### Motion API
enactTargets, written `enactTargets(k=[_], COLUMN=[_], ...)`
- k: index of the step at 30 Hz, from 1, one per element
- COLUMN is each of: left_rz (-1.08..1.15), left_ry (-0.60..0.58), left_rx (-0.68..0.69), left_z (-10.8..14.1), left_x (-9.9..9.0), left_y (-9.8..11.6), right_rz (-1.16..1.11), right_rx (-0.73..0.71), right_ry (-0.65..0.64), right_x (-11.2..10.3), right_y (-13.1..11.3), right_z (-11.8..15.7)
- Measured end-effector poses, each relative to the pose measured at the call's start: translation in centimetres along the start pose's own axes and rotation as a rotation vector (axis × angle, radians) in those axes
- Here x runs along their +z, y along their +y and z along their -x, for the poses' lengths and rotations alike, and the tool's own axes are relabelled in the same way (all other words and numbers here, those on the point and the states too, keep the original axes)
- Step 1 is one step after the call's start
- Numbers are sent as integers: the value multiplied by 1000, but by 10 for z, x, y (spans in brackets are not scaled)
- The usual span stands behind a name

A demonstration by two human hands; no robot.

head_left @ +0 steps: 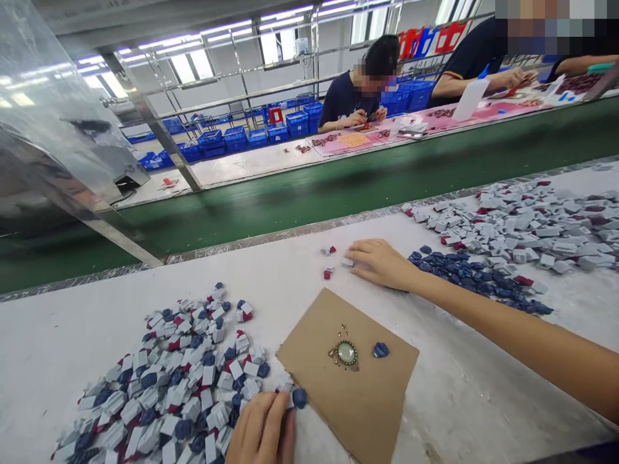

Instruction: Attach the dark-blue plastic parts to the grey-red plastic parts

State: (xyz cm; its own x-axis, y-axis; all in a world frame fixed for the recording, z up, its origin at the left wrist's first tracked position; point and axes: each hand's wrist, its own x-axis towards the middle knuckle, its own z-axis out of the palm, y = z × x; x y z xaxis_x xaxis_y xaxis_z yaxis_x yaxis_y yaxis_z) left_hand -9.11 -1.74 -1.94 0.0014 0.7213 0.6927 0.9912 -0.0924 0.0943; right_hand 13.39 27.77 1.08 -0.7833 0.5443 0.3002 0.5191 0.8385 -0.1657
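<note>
My right hand [380,263] reaches across the white table, its fingertips on a small pale grey piece [347,263]. Just left of it lie a few grey and dark red pieces [327,274]. Low in the view, my left hand [264,428] has its fingers bent together at the edge of a pile of joined grey, red and blue pieces [193,367]; a grey piece with a blue end [299,398] shows at its fingertips. Between the hands lies a brown cardboard sheet [358,406] bearing a round green-rimmed disc [347,352] and a blue piece [381,350].
Dark blue pieces [464,274] and a large heap of grey pieces [541,225] cover the table's right side. Beyond the table runs a green conveyor belt [271,200]. Two people work at the far bench, with blue crates behind. A metal post [120,238] stands at left.
</note>
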Motion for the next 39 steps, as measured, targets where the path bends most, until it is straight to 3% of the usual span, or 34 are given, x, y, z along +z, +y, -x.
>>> enactTargets(k=[3,6,9,12,14,17,21,24,27,31,34,39], left_rz=[-198,-279,-215,-130,-73,17,233,663,1176,1483,1486,1473], left_ry=[-139,-273,-345,-361,-360,-328,-270,-234,-234,-352,-372,-373], left_rx=[1,-87,-170,-256,-319,-454,-737,-1103,-1354,-1344,-1295,-1355], left_z=[-8,-14,-15,-16,-17,-20,-30,-42,-56,-68,-71,-62], left_x=[-17,-28,-31,-32,-32,-30,-33,-43,-53,-62,-65,-74], left_y=[4,11,16,19,23,30,42,48,47,40,45,57], right_rz=[-31,-120,-227,-215,-165,-93,7,78,123,137,127,87], right_rx=[-7,-213,-422,-420,-398,-441,-522,-620,-677,-722,-834,-1027], right_ry=[83,142,54,-57,-116,-127,143,377,486,485,473,498], right_x=[-6,-15,-20,-13,-2,11,6,-13,-32,-45,-50,-62], right_y=[-24,-72,-127,-167,-181,-189,-195,-200,-201,-195,-191,-179], right_z=[3,12,26,33,33,30,31,31,28,23,20,15])
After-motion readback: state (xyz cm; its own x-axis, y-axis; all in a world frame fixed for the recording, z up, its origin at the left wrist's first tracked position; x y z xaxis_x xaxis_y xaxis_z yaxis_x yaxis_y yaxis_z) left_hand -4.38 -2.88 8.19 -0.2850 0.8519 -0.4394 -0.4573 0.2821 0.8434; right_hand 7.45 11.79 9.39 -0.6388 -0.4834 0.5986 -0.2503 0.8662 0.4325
